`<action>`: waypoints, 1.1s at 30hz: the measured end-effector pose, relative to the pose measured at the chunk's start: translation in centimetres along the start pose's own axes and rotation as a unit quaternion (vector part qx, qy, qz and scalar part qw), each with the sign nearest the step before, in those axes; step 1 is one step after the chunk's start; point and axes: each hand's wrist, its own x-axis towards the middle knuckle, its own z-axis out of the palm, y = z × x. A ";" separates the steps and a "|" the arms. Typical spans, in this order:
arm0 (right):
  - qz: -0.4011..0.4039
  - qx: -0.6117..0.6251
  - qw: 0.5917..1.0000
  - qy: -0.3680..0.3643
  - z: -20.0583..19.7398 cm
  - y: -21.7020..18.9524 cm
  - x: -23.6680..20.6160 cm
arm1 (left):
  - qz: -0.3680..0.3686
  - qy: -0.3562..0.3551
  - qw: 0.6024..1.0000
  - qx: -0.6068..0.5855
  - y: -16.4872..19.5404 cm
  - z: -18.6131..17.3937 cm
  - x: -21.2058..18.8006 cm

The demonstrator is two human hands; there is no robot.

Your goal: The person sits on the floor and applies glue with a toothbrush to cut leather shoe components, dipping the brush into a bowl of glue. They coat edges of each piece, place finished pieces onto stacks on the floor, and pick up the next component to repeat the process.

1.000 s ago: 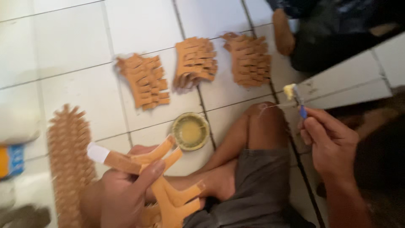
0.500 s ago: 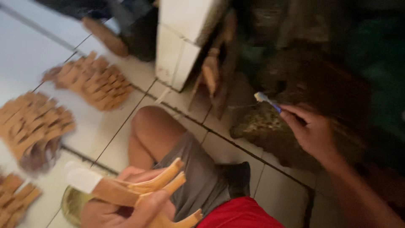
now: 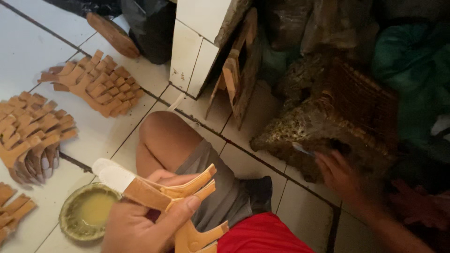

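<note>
Nearby, bowl [image 3: 77, 224] holds yellowish glue [image 3: 96, 208]

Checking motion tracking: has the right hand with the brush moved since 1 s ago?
Yes. The right hand has swung away from the bent knee and the bowl of glue, out to the dark woven basket.

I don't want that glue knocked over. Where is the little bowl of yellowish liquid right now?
The bowl sits on the white tiled floor at the head view's lower left, just left of the left hand holding tan strap pieces, beside the bent knee.
</note>
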 end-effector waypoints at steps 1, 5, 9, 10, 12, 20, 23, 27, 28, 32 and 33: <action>0.059 -0.028 0.997 -0.041 0.9 1.6 -1.2 | -0.013 0.007 1.000 0.011 -0.1 0.0 -0.1; 0.175 -0.046 0.950 -0.252 3.0 7.1 -5.5 | -0.001 -0.001 1.000 0.008 -0.2 0.1 -0.2; 0.020 -0.009 0.985 -0.170 4.9 6.2 -6.1 | 0.014 0.002 1.000 0.015 0.0 0.0 -0.2; 0.110 0.027 0.967 -0.228 5.5 5.0 -5.8 | -0.005 0.004 1.000 -0.007 0.0 0.0 -0.3; 0.173 0.079 0.957 -0.218 5.7 1.9 -4.4 | -0.013 0.003 1.000 -0.023 0.0 -0.2 -0.6; 0.261 0.067 0.962 0.032 -1.7 -3.9 5.6 | -0.029 0.038 0.998 -0.043 -0.3 -1.2 -1.9; 0.146 0.078 0.981 0.098 -4.1 -3.3 6.7 | -0.039 0.055 0.997 -0.049 -0.1 -1.3 -1.9; 0.019 0.027 0.986 0.161 -4.1 -2.2 5.8 | -0.020 0.053 0.998 -0.015 0.0 -1.2 -0.9; 0.016 0.014 0.985 0.169 -3.7 -1.9 5.3 | -0.008 0.054 0.998 0.003 0.1 -1.1 -0.8; 0.049 -0.029 0.981 0.187 -3.2 0.0 4.3 | -0.019 0.087 0.996 0.012 0.9 -1.2 -0.4; 0.038 -0.037 0.980 0.190 -3.3 0.5 3.8 | -0.016 0.087 0.995 0.035 1.1 -1.1 -0.4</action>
